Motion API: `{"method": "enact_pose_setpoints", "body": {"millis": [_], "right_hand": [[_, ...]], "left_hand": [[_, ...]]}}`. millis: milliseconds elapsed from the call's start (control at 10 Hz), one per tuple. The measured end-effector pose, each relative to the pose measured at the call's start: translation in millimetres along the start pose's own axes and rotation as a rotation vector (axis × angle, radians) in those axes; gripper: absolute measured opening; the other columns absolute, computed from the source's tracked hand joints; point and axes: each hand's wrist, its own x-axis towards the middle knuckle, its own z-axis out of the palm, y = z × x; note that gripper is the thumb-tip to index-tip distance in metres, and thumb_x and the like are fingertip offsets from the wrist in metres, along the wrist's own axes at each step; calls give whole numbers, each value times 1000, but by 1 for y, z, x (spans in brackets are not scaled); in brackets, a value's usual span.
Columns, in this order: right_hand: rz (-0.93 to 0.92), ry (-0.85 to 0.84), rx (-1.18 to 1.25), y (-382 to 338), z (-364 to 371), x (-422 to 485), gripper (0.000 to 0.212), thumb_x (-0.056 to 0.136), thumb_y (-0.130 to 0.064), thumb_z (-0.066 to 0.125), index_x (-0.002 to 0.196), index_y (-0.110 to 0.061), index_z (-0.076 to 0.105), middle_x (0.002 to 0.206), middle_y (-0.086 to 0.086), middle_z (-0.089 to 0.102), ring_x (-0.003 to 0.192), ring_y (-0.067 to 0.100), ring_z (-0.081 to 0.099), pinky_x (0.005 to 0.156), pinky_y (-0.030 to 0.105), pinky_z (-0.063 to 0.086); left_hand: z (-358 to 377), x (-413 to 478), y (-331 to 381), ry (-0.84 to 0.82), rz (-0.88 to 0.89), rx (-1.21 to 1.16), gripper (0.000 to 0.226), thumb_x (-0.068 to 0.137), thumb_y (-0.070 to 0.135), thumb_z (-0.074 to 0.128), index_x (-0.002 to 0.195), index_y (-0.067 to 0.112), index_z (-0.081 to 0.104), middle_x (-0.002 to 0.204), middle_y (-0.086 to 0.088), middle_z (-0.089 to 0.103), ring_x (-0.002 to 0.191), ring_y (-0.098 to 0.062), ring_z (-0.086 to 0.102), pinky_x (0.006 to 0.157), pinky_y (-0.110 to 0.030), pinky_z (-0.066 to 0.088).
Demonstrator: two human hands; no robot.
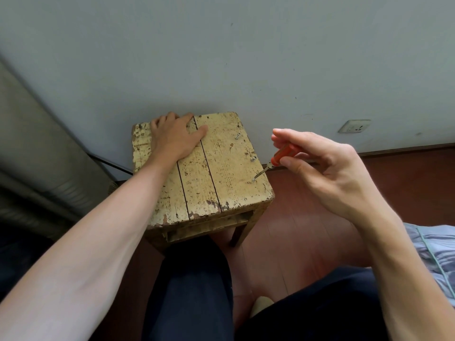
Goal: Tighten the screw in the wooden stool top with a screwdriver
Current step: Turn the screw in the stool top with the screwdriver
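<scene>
The left hand [176, 139] lies flat, fingers spread, on the far left corner of the wooden stool top [221, 173], steadying it. The right hand [327, 168] pinches the orange-handled screwdriver [282, 155] in its fingertips. Its tilted blade meets the screw [254, 179] by the right edge, toward the near right corner. Tightening looks under way, not finished: the screw seems slightly proud, though it is too small to be sure. Farther along that edge two other screws [253, 159] also stick up.
</scene>
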Motion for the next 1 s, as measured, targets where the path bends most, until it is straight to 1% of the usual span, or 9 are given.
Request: {"method": "enact_pose_setpoints", "body": {"millis": [100,200,300,400,500,600,700,800,1000], "right_hand": [[-1,27,-15,0,2,2,43,100,-9,72,136,-33,73,120,-8,77,105,20,79,95,37,62],[-10,93,-39,-1,6,3,42,97,-5,79,128,-34,76,109,-6,76,99,17,79,90,34,63],[3,173,-105,-2,11,6,35,93,-14,87,121,-34,76,101,0,73,92,12,77,79,31,60],[20,210,-118,-3,12,6,29,91,-19,88,114,-34,77,97,3,72,89,11,75,75,32,58],[12,200,-144,-3,9,5,28,93,-20,87,115,-35,78,101,-4,75,92,9,74,73,34,56],[27,90,-92,1,-1,3,41,100,-10,79,134,-33,74,113,-8,76,103,15,79,86,40,62],[35,0,-12,4,-6,-1,54,104,0,69,150,-28,65,122,-3,77,110,18,79,97,29,61],[53,-5,35,6,-4,-2,55,105,1,67,151,-30,64,126,-5,77,113,17,79,103,26,58],[51,56,-2,4,3,2,44,102,-6,72,132,-38,73,115,-6,77,108,18,79,98,44,63]], "left_hand": [[0,0,1,2,3,-2,79,88,84,31,151,37,44,144,-8,51,137,-32,39,114,-46,25],[-1,0,1,4,3,0,79,89,84,31,151,37,44,144,-8,51,136,-32,40,114,-46,25],[-1,-1,1,6,3,2,80,89,84,31,151,37,44,143,-8,51,136,-32,40,114,-46,24],[-1,-1,1,5,4,-4,80,88,84,31,151,36,45,143,-8,51,136,-31,40,114,-46,25],[-1,-1,1,6,3,-6,80,88,84,31,151,37,45,144,-8,51,136,-31,40,115,-47,25],[-1,-2,1,8,5,-12,79,88,84,32,151,37,45,144,-8,51,136,-31,40,115,-47,25],[-1,-2,1,14,8,-6,79,89,83,32,150,36,46,144,-9,51,136,-31,41,114,-46,25],[-1,-1,1,11,7,-8,79,88,84,32,150,37,45,144,-9,51,136,-31,40,114,-46,24],[1,-1,0,15,10,-10,81,87,85,30,150,37,45,143,-9,51,135,-32,41,113,-47,25]]}}
